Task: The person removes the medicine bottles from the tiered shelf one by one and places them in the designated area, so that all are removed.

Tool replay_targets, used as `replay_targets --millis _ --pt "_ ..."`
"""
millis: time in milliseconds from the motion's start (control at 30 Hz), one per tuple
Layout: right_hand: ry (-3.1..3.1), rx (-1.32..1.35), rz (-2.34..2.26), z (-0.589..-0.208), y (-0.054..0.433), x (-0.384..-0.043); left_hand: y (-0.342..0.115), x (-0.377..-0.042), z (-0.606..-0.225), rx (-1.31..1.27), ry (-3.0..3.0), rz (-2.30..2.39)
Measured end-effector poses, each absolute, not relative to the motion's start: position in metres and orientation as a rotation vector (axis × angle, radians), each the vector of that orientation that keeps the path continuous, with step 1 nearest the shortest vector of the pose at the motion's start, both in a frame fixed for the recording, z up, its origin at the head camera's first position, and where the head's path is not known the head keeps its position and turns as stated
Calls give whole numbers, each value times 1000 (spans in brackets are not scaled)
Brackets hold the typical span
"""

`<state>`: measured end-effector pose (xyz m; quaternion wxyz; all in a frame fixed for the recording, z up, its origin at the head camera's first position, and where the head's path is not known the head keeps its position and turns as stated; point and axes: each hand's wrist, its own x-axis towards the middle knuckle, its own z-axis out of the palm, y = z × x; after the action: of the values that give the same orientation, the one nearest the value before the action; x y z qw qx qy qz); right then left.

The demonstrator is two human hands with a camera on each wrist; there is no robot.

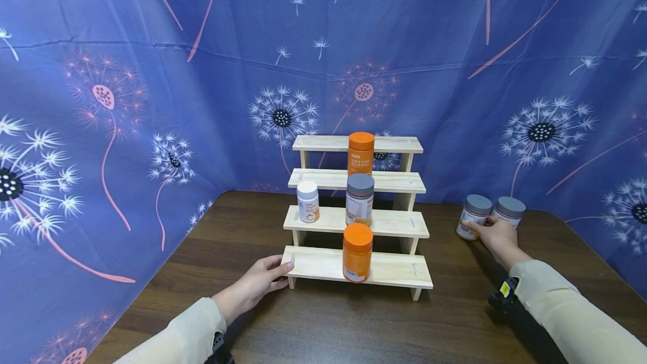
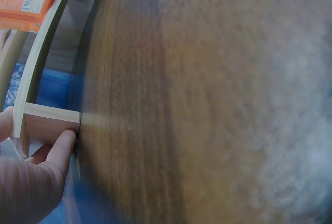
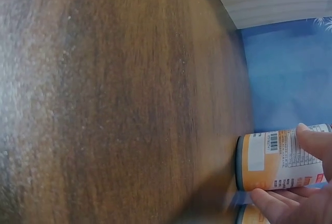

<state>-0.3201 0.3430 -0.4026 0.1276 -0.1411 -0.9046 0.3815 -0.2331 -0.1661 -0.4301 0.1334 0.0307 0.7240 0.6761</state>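
Note:
A stepped wooden display rack [image 1: 315, 263] stands in the middle of the table. My left hand [image 1: 256, 284] grips the left end of its lowest step, thumb on top and fingers against the end support [image 2: 52, 123]. Far to the right, my right hand [image 1: 499, 240] holds a grey-lidded jar [image 1: 467, 219], with thumb and fingers on opposite sides of its orange-and-white label [image 3: 280, 154]. A second grey-lidded jar [image 1: 509, 209] stands just right of it, partly hidden by that hand.
On the rack are an orange jar [image 1: 356, 260] on the lowest step, a white bottle [image 1: 308, 206] and a grey-lidded jar [image 1: 359, 201] above it, and another orange jar [image 1: 361, 153] higher up. Blue dandelion-print cloth [image 1: 429, 60] hangs behind the brown table [image 1: 242, 223].

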Motion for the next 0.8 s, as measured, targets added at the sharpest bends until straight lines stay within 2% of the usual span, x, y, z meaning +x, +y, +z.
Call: replay_targets --millis 300,800 --pt "-2560 -475 1185 -400 346 -320 -167 -234 -431 98 2095 1965" --pt "-2464 -383 1316 -388 349 -309 -166 -233 -430 88 2105 1958"
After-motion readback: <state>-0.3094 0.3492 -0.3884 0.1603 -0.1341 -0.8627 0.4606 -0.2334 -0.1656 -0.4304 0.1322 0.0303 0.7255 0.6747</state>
